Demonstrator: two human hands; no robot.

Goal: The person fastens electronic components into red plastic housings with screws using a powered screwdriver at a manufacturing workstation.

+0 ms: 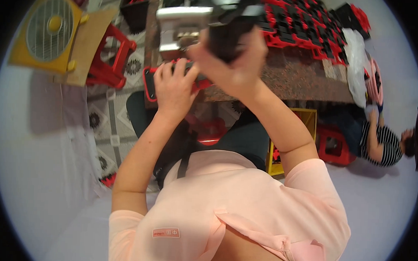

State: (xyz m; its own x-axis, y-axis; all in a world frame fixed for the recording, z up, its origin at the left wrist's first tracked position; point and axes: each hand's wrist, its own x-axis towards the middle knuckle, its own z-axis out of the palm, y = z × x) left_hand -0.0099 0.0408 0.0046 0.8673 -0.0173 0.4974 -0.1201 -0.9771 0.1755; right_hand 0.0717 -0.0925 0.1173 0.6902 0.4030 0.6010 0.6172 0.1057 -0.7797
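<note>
My left hand [176,88] lies on a red-and-black plastic part [150,86] at the near edge of the speckled table [289,80], its fingers curled over the top. Much of that part is hidden under the hand. Just above and to the right, my right hand [241,69] is wrapped round a dark, drill-like hand tool [226,41]. Motion smears the tool, so its exact kind and its tip do not show. It is raised in front of a white-and-grey device [183,17] on the table.
Rows of red-and-black parts [304,25] cover the table's far right, near a clear plastic bag [356,66]. A yellow crate [309,118] stands below the table. Left are a yellow fan [47,28] and a red stool [121,58]. Another person [383,143] sits at right.
</note>
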